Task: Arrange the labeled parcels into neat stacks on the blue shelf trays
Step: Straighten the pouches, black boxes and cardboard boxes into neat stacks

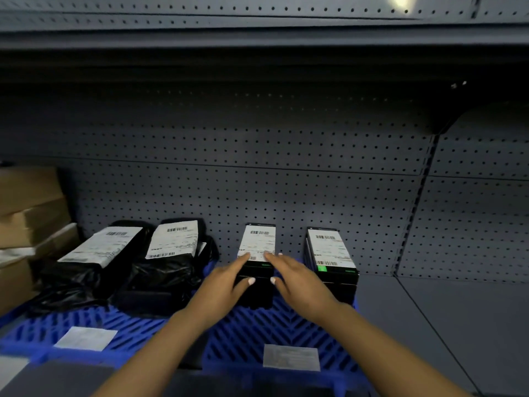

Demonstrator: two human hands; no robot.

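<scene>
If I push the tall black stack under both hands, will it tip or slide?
The tall black stack looks narrow for its height, so a push near the top may tip it. Its edges look straight, probably stiff boxes. The ribbed blue tray might resist sliding.

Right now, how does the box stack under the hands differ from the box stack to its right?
The handled box stack has both hands on it, left hand and right hand, fingers straight on the top label; the right box stack stands untouched. The right box stack's label shows a green patch at its near corner; the handled box stack's shows none. The handled box stack sits nearer the black bags. Both are black, white-labelled, on the blue tray.
</scene>
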